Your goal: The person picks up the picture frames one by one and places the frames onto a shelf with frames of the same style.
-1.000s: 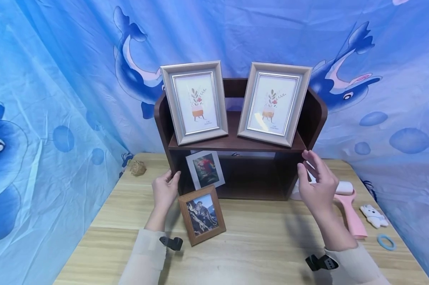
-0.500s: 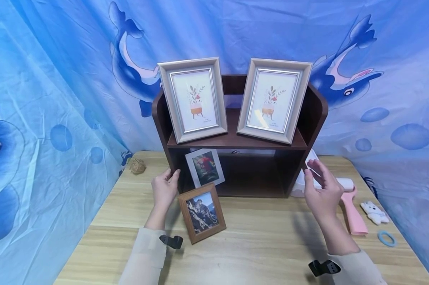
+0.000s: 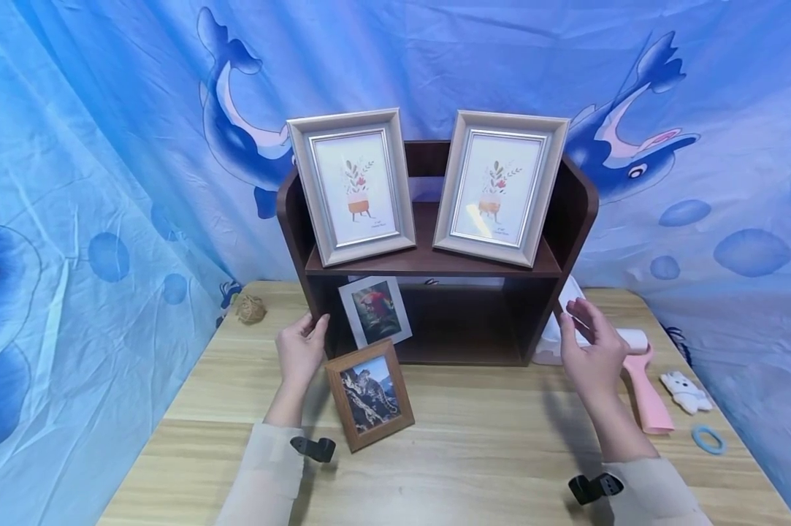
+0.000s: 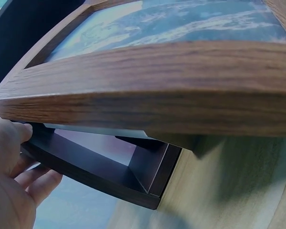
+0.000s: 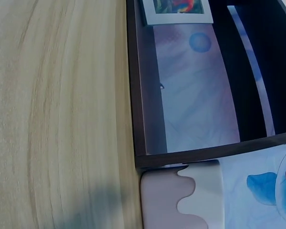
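Observation:
A dark brown two-tier shelf (image 3: 474, 329) stands on the table. My left hand (image 3: 301, 349) holds the front edge of its left side panel; in the left wrist view my thumb is on one side and fingers are on the other. My right hand (image 3: 592, 351) is just off the right side panel, fingers loosely bent, holding nothing. Two silver-beige photo frames (image 3: 356, 256) lean on the upper tier. A white photo frame (image 3: 400, 325) with a parrot picture stands in the lower tier at left. Before it, a wooden photo frame (image 3: 404, 402) with a leopard picture is tilted on the table.
Right of the shelf are a pink-handled lint roller (image 3: 648, 402), a white bear figure (image 3: 686, 392) and a blue ring (image 3: 708, 440). A white and grey-pink container (image 5: 174, 200) stands against the shelf's right side. A twine ball (image 3: 250, 310) lies back left. Printed curtains (image 3: 382, 58) surround the table.
My right hand has moved slightly right and down, away from the shelf's right panel. My left hand keeps its hold, and the frames have not shifted on the shelf.

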`<action>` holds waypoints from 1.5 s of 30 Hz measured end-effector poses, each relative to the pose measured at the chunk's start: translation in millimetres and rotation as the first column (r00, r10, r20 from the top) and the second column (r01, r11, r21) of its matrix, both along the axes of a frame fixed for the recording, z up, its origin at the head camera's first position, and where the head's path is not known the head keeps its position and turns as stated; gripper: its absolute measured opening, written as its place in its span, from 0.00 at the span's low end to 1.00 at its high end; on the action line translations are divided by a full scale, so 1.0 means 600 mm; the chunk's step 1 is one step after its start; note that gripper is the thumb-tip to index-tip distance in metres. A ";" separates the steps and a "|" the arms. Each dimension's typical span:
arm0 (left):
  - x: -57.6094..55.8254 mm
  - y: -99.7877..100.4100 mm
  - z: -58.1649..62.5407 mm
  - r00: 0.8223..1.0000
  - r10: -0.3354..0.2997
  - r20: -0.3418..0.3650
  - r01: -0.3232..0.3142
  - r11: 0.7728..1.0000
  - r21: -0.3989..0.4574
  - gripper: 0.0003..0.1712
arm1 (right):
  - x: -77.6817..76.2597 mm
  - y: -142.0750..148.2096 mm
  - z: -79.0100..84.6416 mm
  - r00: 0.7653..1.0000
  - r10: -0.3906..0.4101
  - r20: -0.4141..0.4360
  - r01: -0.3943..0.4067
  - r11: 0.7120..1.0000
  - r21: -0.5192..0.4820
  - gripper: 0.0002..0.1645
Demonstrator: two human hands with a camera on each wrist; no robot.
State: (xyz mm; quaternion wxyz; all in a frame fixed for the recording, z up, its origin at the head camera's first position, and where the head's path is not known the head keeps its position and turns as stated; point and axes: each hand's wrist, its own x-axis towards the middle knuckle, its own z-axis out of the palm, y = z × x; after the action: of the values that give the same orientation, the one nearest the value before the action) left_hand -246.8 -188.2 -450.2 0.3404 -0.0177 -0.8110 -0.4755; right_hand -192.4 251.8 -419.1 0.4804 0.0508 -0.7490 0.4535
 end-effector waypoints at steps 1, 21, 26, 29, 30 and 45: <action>0.000 0.000 0.000 1.000 0.004 -0.005 -0.004 1.000 -0.004 0.12 | -0.002 0.001 -0.002 1.000 -0.002 0.009 0.002 1.000 0.005 0.19; 0.065 -0.018 -0.019 0.985 -0.070 0.156 0.034 0.975 0.221 0.21 | -0.025 -0.018 0.008 0.989 0.101 0.109 -0.101 0.995 -0.011 0.22; 0.079 -0.017 -0.024 0.986 -0.103 0.131 0.069 0.969 0.238 0.21 | -0.048 -0.005 -0.020 0.988 0.062 0.143 -0.062 0.998 -0.008 0.23; 0.086 -0.017 -0.024 0.982 -0.132 0.132 0.095 0.962 0.256 0.21 | -0.053 -0.006 -0.023 0.988 0.041 0.148 -0.042 0.999 -0.001 0.23; 0.088 -0.017 -0.023 0.981 -0.142 0.131 0.104 0.960 0.260 0.20 | -0.053 -0.007 -0.022 0.988 0.039 0.147 -0.039 0.999 0.001 0.24; 0.144 0.003 0.009 0.967 -0.183 0.177 0.130 0.952 0.277 0.17 | -0.073 -0.020 -0.019 0.987 -0.020 0.159 0.012 0.999 0.052 0.15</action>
State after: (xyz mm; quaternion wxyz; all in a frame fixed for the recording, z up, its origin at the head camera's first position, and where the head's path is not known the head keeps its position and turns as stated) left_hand -160.4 -186.3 -445.1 0.2174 0.0112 -0.7669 -0.6038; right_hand -236.2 240.0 -430.4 0.4212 0.0204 -0.7966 0.4332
